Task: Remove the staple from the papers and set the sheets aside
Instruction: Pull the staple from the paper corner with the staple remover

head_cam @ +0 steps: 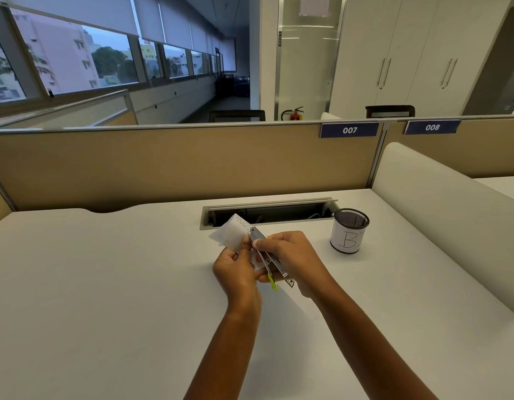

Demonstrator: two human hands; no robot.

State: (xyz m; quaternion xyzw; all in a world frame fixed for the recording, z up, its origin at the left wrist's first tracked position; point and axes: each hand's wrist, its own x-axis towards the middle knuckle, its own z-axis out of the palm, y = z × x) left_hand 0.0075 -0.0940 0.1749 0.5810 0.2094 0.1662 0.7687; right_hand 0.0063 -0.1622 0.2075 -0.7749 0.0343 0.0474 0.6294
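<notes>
A small bundle of white printed papers [232, 232] is held above the white desk [105, 284], pinched in my left hand [235, 269] by its lower edge. My right hand [290, 261] grips a slim metal stapler [263, 249] with a yellow-green tail piece [272, 282]. The stapler lies diagonally across the papers' right side, its tip at the sheets near my left thumb. The staple itself is too small to make out.
A black mesh cup [349, 230] wrapped in white paper marked "B" stands to the right of my hands. An open cable tray slot [267, 213] runs along the desk's back. A tan partition [163, 163] closes the far side; a white divider [440, 203] closes the right.
</notes>
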